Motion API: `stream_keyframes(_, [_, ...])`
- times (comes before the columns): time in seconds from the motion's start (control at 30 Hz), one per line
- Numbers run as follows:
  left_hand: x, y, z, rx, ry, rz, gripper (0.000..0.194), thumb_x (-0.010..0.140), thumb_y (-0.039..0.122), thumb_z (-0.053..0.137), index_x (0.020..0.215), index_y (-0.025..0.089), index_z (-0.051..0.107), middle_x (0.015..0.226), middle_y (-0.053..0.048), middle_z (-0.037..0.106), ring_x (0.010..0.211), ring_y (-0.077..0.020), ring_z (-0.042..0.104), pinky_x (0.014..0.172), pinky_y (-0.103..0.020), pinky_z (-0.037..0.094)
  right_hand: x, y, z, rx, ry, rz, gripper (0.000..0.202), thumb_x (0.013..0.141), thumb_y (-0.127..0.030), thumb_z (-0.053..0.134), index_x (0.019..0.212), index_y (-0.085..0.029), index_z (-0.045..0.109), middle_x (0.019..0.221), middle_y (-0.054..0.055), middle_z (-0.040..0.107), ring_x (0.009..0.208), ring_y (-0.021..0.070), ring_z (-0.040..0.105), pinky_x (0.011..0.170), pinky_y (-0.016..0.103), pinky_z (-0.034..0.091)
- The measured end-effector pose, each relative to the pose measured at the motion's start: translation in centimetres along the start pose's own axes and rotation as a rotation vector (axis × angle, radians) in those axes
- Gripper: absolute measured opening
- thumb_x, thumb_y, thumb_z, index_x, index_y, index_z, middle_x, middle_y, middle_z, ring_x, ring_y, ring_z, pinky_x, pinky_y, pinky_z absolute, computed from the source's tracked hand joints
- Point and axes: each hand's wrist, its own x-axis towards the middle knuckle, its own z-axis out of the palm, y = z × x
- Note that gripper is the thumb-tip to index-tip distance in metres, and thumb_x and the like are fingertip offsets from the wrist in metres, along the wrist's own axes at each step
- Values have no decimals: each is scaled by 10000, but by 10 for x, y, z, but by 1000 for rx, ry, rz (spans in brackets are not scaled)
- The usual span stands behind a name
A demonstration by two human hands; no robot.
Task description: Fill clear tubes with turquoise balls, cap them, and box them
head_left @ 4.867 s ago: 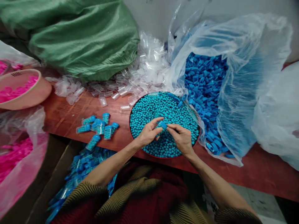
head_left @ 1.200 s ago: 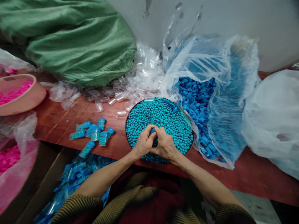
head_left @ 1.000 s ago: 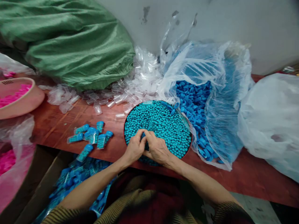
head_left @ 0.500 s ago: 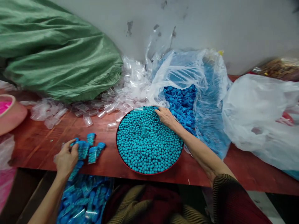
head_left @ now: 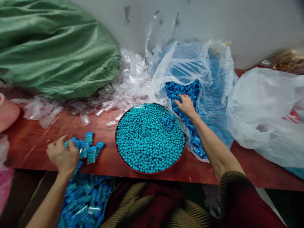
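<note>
Fingers apart, my left hand (head_left: pixel 63 155) is over the left part of the red table, touching or just beside a small group of clear containers (head_left: pixel 91 153) with blue caps and teal beads inside. My right hand (head_left: pixel 186 105) reaches onto the loose blue caps (head_left: pixel 196 90) in the mouth of a plastic bag, its fingers spread and nothing visible in them. Between the hands stands a round red-rimmed tray full of teal beads (head_left: pixel 147 148). A few blue caps (head_left: pixel 168 123) lie on the beads at the tray's right side.
Clear empty containers (head_left: pixel 133 82) are heaped behind the tray. A green sack (head_left: pixel 59 53) stands at the back left, white plastic bags (head_left: pixel 263 117) at the right, a pink bowl (head_left: pixel 8 114) at the far left. Below the table edge are many filled containers (head_left: pixel 83 202).
My right hand has moved from the tray's rim back and right onto the caps in the bag. Blue caps now show on the beads. My left hand has opened wider. The view has shifted slightly.
</note>
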Motion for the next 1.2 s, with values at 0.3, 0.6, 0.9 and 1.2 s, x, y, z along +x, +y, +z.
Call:
stream_keyframes(0.3, [-42,143,-2,-565,-319,412,265,901,266,397,1014,156,609,942,-70,640,859,-167,590,791,-288,459,-27,-8,12,91,-30,-223,310,832,-276,513,1068,-137,659,1035,113,682,988,235,596,908,363,429])
stream_keyframes(0.6, [-69,213,25,-586,-612,414,230,859,247,507,1076,180,545,985,-61,625,872,-193,607,794,-314,465,-70,-50,-1,-98,-48,-268,303,887,-225,438,1071,-162,670,1046,118,677,994,230,595,865,348,425])
stream_keyframes(0.9, [-67,215,34,-531,-676,331,252,807,254,593,1037,181,521,908,-45,637,861,-209,613,766,-313,456,-117,-46,-36,-156,-97,8,336,886,-233,407,1108,-211,657,943,60,723,891,215,656,747,296,458])
stream_keyframes(1.2, [-67,217,37,-568,-692,358,205,786,279,629,965,193,581,880,-31,651,839,-193,606,763,-296,445,-108,-68,-3,-414,-257,99,356,896,-406,448,1078,-156,626,930,145,706,860,254,651,684,307,434])
